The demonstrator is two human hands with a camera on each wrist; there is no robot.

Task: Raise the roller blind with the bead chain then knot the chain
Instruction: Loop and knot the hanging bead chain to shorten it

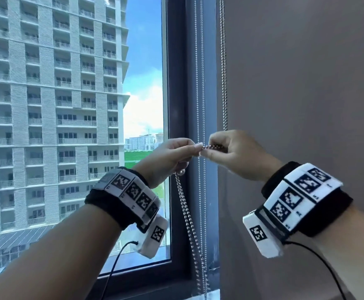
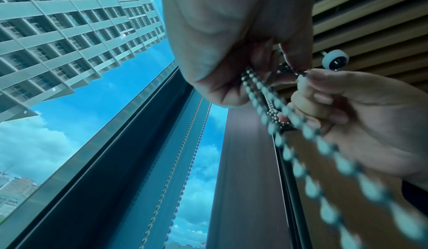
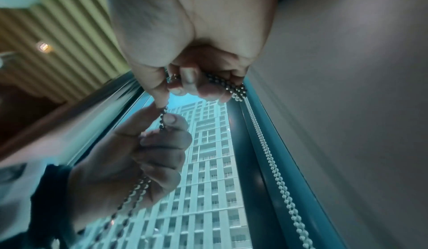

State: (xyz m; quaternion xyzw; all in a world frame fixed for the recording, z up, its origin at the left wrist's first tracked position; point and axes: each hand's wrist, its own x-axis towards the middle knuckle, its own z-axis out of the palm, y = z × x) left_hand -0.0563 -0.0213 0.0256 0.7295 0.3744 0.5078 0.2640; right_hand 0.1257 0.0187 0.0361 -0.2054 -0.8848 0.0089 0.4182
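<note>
A silver bead chain (image 1: 223,61) hangs down beside the grey wall and runs into my right hand (image 1: 230,152). A short stretch of chain (image 1: 211,146) is pulled taut between both hands. My left hand (image 1: 174,155) pinches its other end, and a doubled length (image 1: 187,215) dangles below that hand. In the left wrist view my left hand (image 2: 231,51) and my right hand (image 2: 347,110) both grip the chain (image 2: 273,97). In the right wrist view the chain (image 3: 234,88) bunches in my right hand's fingers (image 3: 201,88). The blind itself is out of view.
The dark window frame (image 1: 176,105) stands behind the hands, with a second thin bead chain (image 1: 199,83) hanging along it. A grey wall (image 1: 306,83) fills the right side. A tall apartment block (image 1: 47,105) shows through the glass. The sill (image 1: 198,293) lies below.
</note>
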